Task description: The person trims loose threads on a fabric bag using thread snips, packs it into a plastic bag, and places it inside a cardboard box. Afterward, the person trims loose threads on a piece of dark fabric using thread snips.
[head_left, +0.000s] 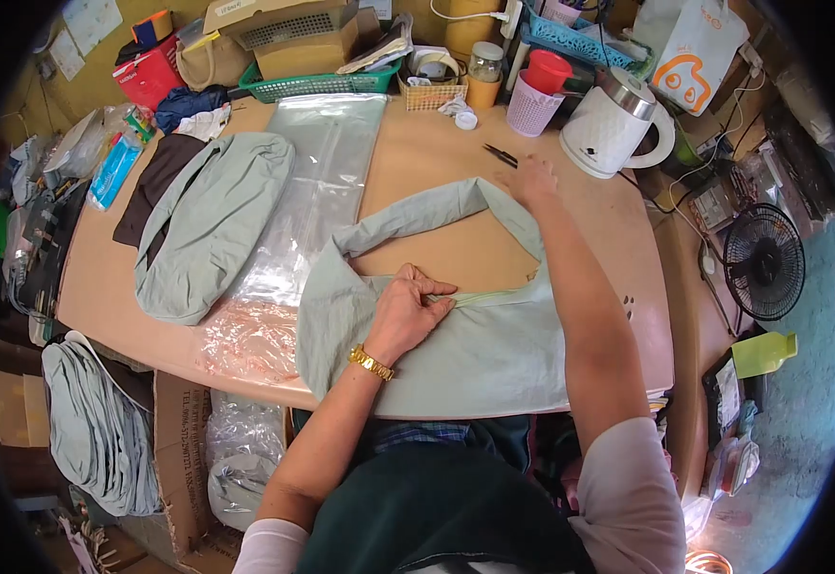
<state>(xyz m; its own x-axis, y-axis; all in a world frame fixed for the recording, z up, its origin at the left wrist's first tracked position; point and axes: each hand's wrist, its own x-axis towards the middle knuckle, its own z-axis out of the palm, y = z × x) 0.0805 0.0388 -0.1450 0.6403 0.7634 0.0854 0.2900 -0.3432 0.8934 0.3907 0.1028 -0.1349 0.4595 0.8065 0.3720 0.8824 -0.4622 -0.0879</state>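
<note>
A pale grey-green cloth piece (504, 359) lies on the tan table (427, 143), its band looped around an open middle. My left hand (410, 308), with a gold watch at the wrist, pinches the cloth's edge at the near side of the opening. Beyond the loop's far right corner, my right hand (532, 182) rests on the table by small black snips (501, 155). Its fingers look bent and partly blurred, and whether they touch the snips cannot be made out.
Left of the cloth lie clear plastic bags (317, 182) and another folded grey-green piece (212, 230). A white kettle (609, 124), a lilac cup (532, 107) and a green basket (317, 88) line the back. A black fan (764, 260) stands at right.
</note>
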